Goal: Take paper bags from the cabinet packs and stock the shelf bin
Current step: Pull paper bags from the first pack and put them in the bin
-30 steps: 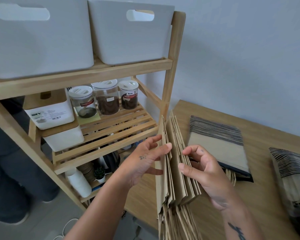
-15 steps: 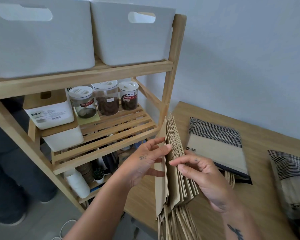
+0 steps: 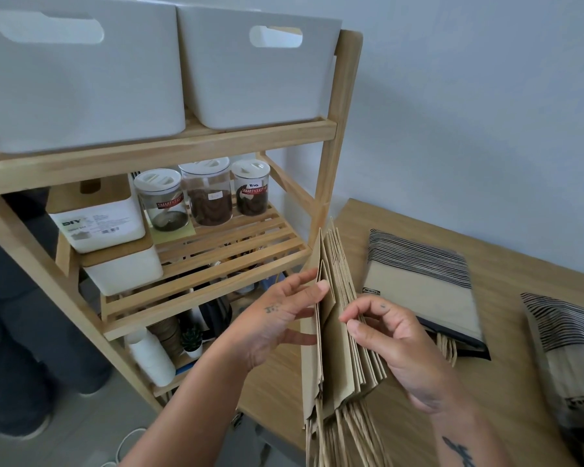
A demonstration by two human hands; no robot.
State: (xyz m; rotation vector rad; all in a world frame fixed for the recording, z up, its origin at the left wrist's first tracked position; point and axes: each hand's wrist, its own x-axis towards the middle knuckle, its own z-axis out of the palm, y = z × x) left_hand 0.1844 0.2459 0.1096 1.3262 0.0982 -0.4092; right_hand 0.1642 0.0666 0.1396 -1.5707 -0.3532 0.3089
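Observation:
A stack of flat brown paper bags [image 3: 334, 345] stands on edge above the wooden cabinet top [image 3: 520, 382], twisted handles hanging toward me. My left hand [image 3: 277, 318] presses flat against the stack's left side, fingertips on the front bags. My right hand [image 3: 391, 338] pinches the bags from the right, thumb and forefinger at their edges. Two wrapped packs of bags lie on the cabinet top: one [image 3: 422, 284] just right of the stack, another [image 3: 570, 358] at the right edge. Two white bins [image 3: 250, 72] [image 3: 75, 82] sit on the shelf's top level.
The wooden shelf unit [image 3: 334, 163] stands left of the cabinet. Its middle level holds three lidded jars [image 3: 209, 197] and white boxes [image 3: 98, 220]. Bottles and a small plant [image 3: 191, 342] are on the lower level. A person's dark legs [image 3: 14, 315] are at the far left.
The fanned bags have been squeezed together into a tighter stack. My right hand moved left and closed its fingers onto the bags' edges. The left hand stays against the stack.

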